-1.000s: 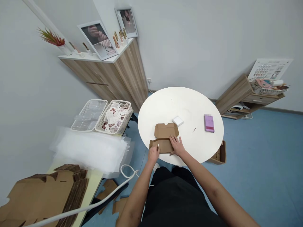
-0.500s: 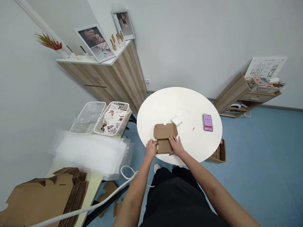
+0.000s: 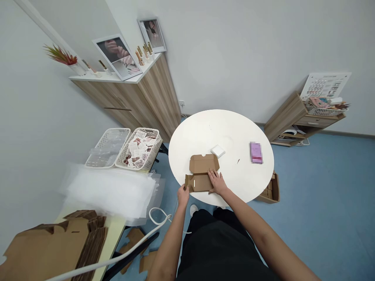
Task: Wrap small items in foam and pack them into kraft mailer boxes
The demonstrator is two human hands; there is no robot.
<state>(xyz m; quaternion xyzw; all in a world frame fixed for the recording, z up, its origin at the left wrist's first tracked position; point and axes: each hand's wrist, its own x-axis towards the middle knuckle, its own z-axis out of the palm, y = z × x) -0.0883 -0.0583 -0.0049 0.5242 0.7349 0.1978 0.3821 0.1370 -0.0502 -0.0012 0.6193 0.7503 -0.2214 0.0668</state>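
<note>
Two hands on one cardboard box [image 3: 201,171]. It's a brown mailer blank lying mostly flat near the front edge of the round white counter [image 3: 228,125], with the lid panel folded out away from the person. The left hand [image 3: 183,192] is curled at the box's left end, fingers closed on the little side flap as far as I can tell (it's small in the shot). The right hand [image 3: 216,182] is spread open, palm down on the right end of the base panel. It grips nothing and just pins the box.

Handling-wise, I'd guess it's light, thin corrugated board, stiff across the panels and floppy at the scored creases. It probably slides easily on that smooth top. The flaps look like the spot to grab, close to the fold line, since the tabs could crease or tear if pulled by the tip.

Further back sit a small white pad [image 3: 218,151] and a purple thing [image 3: 256,152], both well apart from the box. Off to the left are two baskets [image 3: 137,148] and a stack of flat cardboard [image 3: 55,246].
</note>
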